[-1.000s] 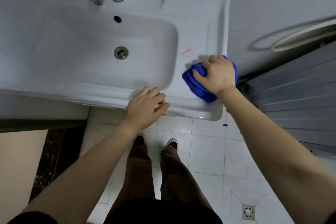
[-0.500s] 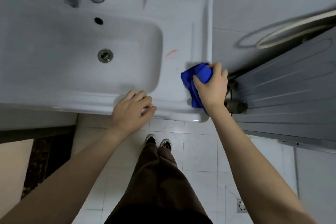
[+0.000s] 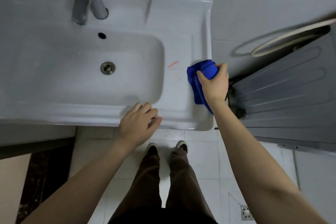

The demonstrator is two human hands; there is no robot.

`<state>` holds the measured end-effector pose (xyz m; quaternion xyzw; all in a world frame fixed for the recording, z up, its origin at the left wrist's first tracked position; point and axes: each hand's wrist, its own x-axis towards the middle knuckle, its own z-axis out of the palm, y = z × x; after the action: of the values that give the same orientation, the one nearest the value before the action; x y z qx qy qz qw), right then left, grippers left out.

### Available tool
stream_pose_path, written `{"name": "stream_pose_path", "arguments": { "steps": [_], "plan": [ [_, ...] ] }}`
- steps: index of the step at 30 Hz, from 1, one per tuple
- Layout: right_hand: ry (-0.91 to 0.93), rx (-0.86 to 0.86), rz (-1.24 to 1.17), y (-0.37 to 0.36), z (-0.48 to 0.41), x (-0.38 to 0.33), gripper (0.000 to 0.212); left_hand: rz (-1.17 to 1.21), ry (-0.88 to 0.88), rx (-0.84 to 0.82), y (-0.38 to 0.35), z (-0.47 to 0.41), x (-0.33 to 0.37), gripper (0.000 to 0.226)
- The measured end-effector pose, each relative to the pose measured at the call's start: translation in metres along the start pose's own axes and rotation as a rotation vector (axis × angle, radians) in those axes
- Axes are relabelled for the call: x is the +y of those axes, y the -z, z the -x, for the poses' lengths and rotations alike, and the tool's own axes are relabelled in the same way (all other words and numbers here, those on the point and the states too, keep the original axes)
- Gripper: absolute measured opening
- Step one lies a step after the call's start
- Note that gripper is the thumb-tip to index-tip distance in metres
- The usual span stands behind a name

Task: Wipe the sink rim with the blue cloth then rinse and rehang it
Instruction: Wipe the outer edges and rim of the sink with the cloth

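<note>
Your right hand (image 3: 214,83) is gripping the blue cloth (image 3: 197,82), fingers curled over a bunched fold of soft, ribbed fabric, and is pressing it onto the flat right ledge of the sink rim (image 3: 181,107). The cloth is lying crumpled in thick folds, its lower end trailing under your wrist toward the sink's outer edge. Your left hand (image 3: 139,125) is holding nothing; it is resting palm down with loosely bent fingers on the rounded front lip of the rim, well apart from the cloth. Just left of your right hand, a thin orange smear (image 3: 173,64) is showing on the glossy white ceramic, beside the basin's rounded corner. Farther left, the smooth rectangular basin is sloping to a round metal drain (image 3: 107,68), with a dull grey metal faucet (image 3: 85,0) rising beyond it. To the right of your right hand, a grey ribbed panel (image 3: 283,96) is standing against the wall, a pale hose (image 3: 283,42) looping above it. Below your hands, pale square floor tiles (image 3: 200,158) are spreading under your shoes.
</note>
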<state>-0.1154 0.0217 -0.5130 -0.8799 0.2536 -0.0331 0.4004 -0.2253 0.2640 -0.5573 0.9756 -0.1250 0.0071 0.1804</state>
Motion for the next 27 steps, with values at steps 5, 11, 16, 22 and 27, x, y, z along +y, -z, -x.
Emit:
{"name": "stream_pose_path", "arguments": {
  "steps": [5, 11, 16, 22, 27],
  "plan": [
    [-0.025, 0.042, 0.014, 0.008, 0.045, 0.027, 0.049, 0.024, 0.042, -0.023, 0.006, -0.001, 0.004, 0.026],
    [-0.051, 0.054, 0.041, -0.005, -0.001, 0.015, 0.04, -0.016, 0.006, 0.028, 0.002, -0.004, 0.007, 0.025],
    [0.054, -0.038, 0.093, -0.018, -0.066, -0.014, 0.045, -0.073, 0.069, 0.073, 0.001, -0.007, 0.013, 0.022],
    [0.336, -0.125, 0.202, 0.001, -0.004, 0.029, 0.044, -0.057, 0.134, 0.025, 0.003, -0.01, 0.016, 0.025],
    [0.353, -0.112, 0.236, -0.013, -0.045, 0.011, 0.027, -0.065, 0.143, 0.041, -0.002, -0.007, 0.013, 0.02]
  ]
}}
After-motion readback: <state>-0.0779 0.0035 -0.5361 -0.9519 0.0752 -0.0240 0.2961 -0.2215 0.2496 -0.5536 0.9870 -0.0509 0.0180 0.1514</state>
